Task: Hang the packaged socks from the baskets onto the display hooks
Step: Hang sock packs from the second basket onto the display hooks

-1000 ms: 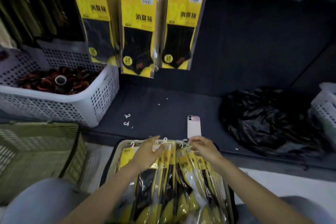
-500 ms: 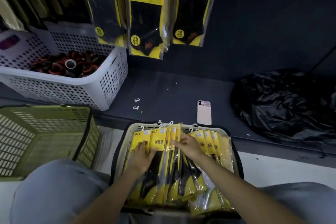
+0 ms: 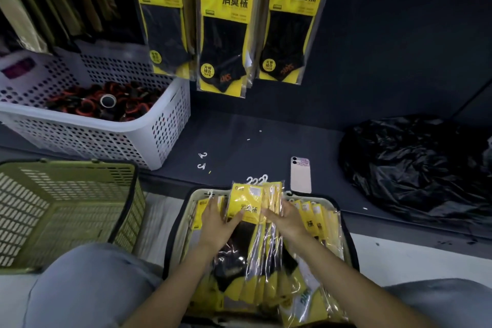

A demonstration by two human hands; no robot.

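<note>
Several sock packs [image 3: 246,198], perhaps five, between left hand [image 3: 217,225] and right hand [image 3: 287,218]

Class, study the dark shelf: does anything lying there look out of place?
Two loose white hooks lie on the shelf with no packet attached, near small white scraps. A phone lies face down by the basket of sock packets.

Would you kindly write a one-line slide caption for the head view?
Left hand and right hand grip a bundle of yellow sock packs over the cream basket, beneath hanging sock packs.
</note>
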